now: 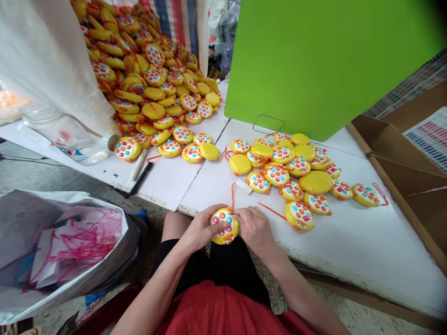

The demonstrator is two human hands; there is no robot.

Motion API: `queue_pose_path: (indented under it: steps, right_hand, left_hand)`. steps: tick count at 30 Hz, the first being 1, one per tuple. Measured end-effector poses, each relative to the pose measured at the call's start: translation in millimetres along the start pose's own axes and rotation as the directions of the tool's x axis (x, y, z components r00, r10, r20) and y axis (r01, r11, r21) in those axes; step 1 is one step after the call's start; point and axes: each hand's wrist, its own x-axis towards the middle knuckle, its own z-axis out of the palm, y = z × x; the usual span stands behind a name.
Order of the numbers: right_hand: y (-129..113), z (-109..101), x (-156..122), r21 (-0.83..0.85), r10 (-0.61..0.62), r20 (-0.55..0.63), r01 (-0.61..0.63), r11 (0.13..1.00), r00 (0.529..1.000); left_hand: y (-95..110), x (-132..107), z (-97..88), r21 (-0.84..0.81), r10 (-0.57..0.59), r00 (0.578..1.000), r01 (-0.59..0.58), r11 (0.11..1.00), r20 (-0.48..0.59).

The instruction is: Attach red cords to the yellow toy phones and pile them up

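Observation:
In my left hand (206, 227) is a round yellow duck-faced toy (215, 236) with coloured buttons on a white face, held over my lap at the table edge. My thumb lies across its buttons, and a red-orange cord loop (233, 193) stands up from its top. My right hand (254, 228) is closed at the toy's upper right rim, fingers pinched near the base of the cord. Whatever that pinch holds is too small to make out. Just right of my hands, a similar toy (299, 216) lies face up on the table with its cord stretched out.
A large heap of these toys (153, 79) spills from a sack at the back left. A smaller group (275, 174) lies before a green board (296, 60). A black marker (141, 178), clear jar (63, 132), waste bag (129, 242) and cardboard box (401, 186) stand around.

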Motion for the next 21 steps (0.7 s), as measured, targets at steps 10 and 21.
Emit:
queue_pose_path:
  steps: [10, 21]
  right_hand:
    - [0.0, 1.5, -2.0, -0.001, -0.008, -0.003, 0.008, 1.000, 1.000]
    - [-1.3, 2.1, -3.0, -0.017, -0.008, 0.002, 0.008, 1.000, 1.000]
  left_hand:
    - [-1.6, 0.9, -0.2, -0.031, -0.008, 1.000, 0.008, 0.999, 0.008]
    - [-1.3, 0.7, -0.9, -0.025, -0.002, 1.000, 0.003, 1.000, 0.014]
